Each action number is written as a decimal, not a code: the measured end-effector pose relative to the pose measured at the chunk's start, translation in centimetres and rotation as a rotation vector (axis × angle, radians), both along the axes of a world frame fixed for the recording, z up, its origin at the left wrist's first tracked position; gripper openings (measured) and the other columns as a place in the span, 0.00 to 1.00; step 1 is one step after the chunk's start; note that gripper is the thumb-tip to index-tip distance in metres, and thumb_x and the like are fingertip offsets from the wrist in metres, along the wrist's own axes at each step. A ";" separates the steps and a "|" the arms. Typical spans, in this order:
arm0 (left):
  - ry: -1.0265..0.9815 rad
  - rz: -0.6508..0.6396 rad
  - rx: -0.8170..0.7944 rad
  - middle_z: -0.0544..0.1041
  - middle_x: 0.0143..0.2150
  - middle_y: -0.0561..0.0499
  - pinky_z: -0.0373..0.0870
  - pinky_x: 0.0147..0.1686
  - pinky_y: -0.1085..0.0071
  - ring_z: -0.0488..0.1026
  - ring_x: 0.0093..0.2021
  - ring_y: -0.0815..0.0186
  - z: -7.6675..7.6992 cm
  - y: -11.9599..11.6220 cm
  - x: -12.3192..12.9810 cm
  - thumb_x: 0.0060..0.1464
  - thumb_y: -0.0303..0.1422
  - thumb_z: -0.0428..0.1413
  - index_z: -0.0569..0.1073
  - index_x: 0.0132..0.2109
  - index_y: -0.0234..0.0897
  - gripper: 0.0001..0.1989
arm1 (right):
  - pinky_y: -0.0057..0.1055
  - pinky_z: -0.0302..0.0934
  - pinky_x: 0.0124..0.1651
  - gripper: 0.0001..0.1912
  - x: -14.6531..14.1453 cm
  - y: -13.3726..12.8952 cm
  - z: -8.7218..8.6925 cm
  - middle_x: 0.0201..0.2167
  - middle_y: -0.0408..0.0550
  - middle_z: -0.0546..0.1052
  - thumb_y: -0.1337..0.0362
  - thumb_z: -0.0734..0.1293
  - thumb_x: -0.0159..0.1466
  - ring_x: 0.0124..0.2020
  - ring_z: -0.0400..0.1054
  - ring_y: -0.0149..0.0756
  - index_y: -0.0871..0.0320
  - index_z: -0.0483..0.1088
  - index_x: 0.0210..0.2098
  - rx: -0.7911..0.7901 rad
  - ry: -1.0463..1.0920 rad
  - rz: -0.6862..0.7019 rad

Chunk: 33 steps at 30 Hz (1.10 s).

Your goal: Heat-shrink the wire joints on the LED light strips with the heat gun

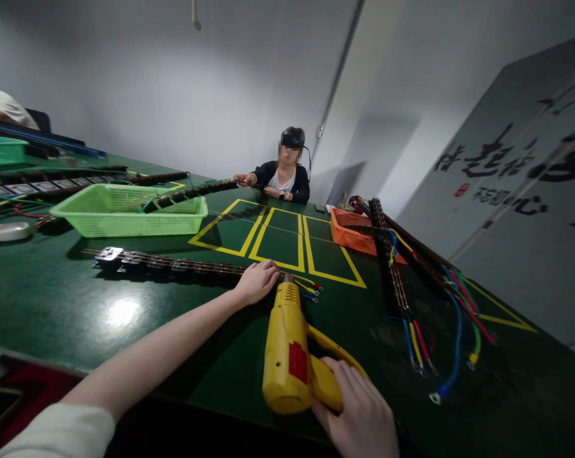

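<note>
My right hand (357,407) is wrapped around the handle of a yellow heat gun (280,356). The gun's metal nozzle points away from me, close to my left fingertips. My left hand (257,282) is closed over the right end of a long dark wire harness (182,264) that lies across the green table. Past those fingers, thin leads (309,292) in red, yellow and blue fan out to the right, tipped with ring terminals. The nozzle's mouth and the spot it faces are partly hidden.
Beyond the harness stands a light green basket (125,229); a person (282,175) across the table holds another harness over it. At right are an orange basket (352,238) and several harnesses (397,286) with coloured leads. Yellow tape outlines (278,261) mark the green table (211,343).
</note>
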<state>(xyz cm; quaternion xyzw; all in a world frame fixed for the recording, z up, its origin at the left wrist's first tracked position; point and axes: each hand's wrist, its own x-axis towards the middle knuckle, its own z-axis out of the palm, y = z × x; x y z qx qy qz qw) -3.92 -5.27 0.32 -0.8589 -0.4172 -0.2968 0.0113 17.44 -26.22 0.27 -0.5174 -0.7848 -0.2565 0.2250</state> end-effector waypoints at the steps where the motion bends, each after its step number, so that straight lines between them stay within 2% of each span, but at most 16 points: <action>1: -0.004 -0.004 0.001 0.71 0.45 0.50 0.64 0.45 0.68 0.70 0.44 0.66 0.0 0.0 0.0 0.65 0.36 0.38 0.71 0.41 0.38 0.17 | 0.34 0.65 0.37 0.25 0.4 0.0 0.0 0.35 0.48 0.79 0.43 0.53 0.64 0.36 0.75 0.40 0.58 0.65 0.43 0.003 0.001 -0.008; 6: 0.001 -0.005 0.006 0.71 0.45 0.49 0.65 0.45 0.68 0.70 0.45 0.66 -0.2 0.0 -0.1 0.64 0.34 0.41 0.70 0.42 0.39 0.13 | 0.32 0.68 0.34 0.21 3.1 -0.3 0.1 0.35 0.45 0.79 0.46 0.62 0.59 0.34 0.75 0.39 0.55 0.67 0.42 -0.007 0.010 -0.072; 10: 0.010 -0.007 0.021 0.71 0.46 0.50 0.65 0.44 0.67 0.70 0.45 0.65 -0.3 0.1 -0.1 0.62 0.33 0.44 0.69 0.42 0.39 0.10 | 0.30 0.70 0.32 0.19 5.5 -0.8 0.5 0.36 0.39 0.79 0.53 0.70 0.51 0.34 0.76 0.37 0.51 0.68 0.41 -0.152 0.060 -0.147; 14: -0.004 -0.012 0.025 0.71 0.45 0.49 0.65 0.45 0.66 0.70 0.46 0.64 -0.4 0.0 0.0 0.61 0.32 0.45 0.69 0.43 0.39 0.10 | 0.28 0.70 0.32 0.19 6.5 -1.1 1.2 0.37 0.38 0.79 0.53 0.70 0.52 0.36 0.75 0.35 0.49 0.69 0.42 -0.310 0.109 -0.137; 19: -0.010 0.000 0.022 0.71 0.45 0.49 0.65 0.45 0.66 0.70 0.47 0.64 -0.3 -0.2 0.1 0.61 0.32 0.45 0.69 0.43 0.39 0.10 | 0.31 0.70 0.37 0.21 6.0 -1.0 1.8 0.39 0.42 0.79 0.59 0.70 0.49 0.38 0.75 0.38 0.52 0.70 0.44 -0.333 0.119 -0.103; 25: -0.006 0.007 0.033 0.71 0.45 0.50 0.64 0.44 0.67 0.70 0.46 0.64 -0.4 -0.1 0.1 0.60 0.31 0.45 0.69 0.42 0.39 0.09 | 0.33 0.70 0.37 0.22 4.9 -0.9 1.0 0.38 0.44 0.78 0.60 0.72 0.49 0.38 0.74 0.40 0.54 0.69 0.43 -0.285 0.084 -0.090; 28: -0.005 0.014 0.033 0.71 0.45 0.50 0.64 0.43 0.67 0.71 0.45 0.65 -0.4 0.0 0.1 0.59 0.32 0.46 0.70 0.41 0.39 0.09 | 0.35 0.69 0.40 0.23 3.1 -0.5 0.7 0.38 0.46 0.78 0.61 0.72 0.49 0.38 0.74 0.41 0.57 0.67 0.44 -0.255 0.073 -0.051; 33: 0.010 0.027 0.032 0.70 0.45 0.50 0.64 0.42 0.67 0.71 0.44 0.65 -0.3 -0.1 0.2 0.59 0.32 0.46 0.70 0.42 0.38 0.09 | 0.37 0.67 0.39 0.20 -0.5 0.3 0.9 0.37 0.49 0.76 0.60 0.71 0.54 0.38 0.72 0.42 0.58 0.65 0.44 -0.350 0.074 -0.024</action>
